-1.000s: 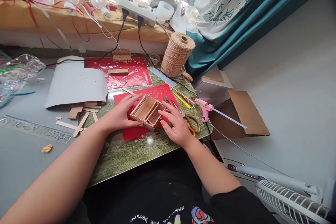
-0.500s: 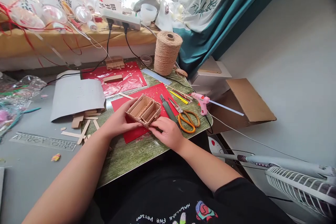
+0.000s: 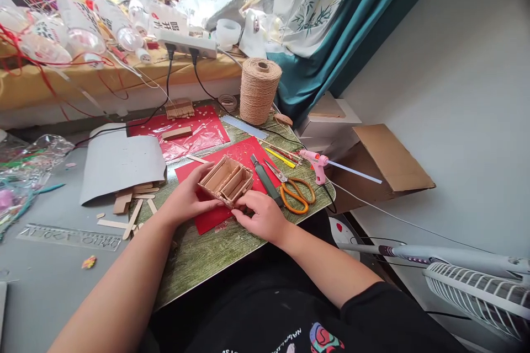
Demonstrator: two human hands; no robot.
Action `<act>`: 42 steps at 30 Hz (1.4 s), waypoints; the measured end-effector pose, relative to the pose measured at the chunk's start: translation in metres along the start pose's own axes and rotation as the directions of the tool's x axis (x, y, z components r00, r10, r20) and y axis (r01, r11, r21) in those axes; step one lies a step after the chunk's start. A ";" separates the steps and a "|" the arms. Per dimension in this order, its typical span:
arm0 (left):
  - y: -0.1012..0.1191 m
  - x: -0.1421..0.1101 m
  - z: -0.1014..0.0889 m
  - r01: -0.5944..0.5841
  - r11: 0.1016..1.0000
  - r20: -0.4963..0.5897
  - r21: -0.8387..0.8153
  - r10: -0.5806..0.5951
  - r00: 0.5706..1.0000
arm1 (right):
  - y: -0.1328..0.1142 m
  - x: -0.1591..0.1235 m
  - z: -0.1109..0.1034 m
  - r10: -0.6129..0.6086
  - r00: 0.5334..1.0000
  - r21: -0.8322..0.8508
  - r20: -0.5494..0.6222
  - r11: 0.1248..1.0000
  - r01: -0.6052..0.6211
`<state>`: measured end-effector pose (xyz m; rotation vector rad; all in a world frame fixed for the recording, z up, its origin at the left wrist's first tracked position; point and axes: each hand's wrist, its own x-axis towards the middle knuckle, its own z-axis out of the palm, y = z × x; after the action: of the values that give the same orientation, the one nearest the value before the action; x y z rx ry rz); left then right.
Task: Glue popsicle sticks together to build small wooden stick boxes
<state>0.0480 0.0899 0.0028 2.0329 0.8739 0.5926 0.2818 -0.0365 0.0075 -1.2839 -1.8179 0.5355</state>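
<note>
A small wooden box (image 3: 216,177), built of craft sticks and split inside by dividers, is held tilted over a red sheet (image 3: 206,224). My left hand (image 3: 188,196) wraps round its left side, thumb along the near edge. At its near right corner, the bent fingers of my right hand (image 3: 263,215) grip it; part of them is hidden under the box. Just right of it lie a green utility knife (image 3: 265,179) and scissors (image 3: 296,193) with orange handles.
A pink glue gun (image 3: 317,164) stands at the table's right edge, its cord trailing right. Behind are a twine spool (image 3: 260,91) and glue sticks (image 3: 244,126). Loose craft sticks (image 3: 133,218) and a clear ruler (image 3: 70,236) lie left. A fan (image 3: 476,298) stands at lower right.
The camera view has tilted up slightly, so the scene sits a little lower. Both hands keep their hold on the box, with only a slight shift of my right hand.
</note>
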 end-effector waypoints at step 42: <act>0.023 0.003 0.013 -0.154 0.957 -0.267 0.247 0.220 0.938 | 0.038 0.024 0.001 0.218 0.976 0.046 0.007 0.975 -0.218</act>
<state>0.0670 0.0757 0.0146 2.2859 0.9576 0.9593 0.2992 0.0004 -0.0119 -1.4610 -1.6654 0.6944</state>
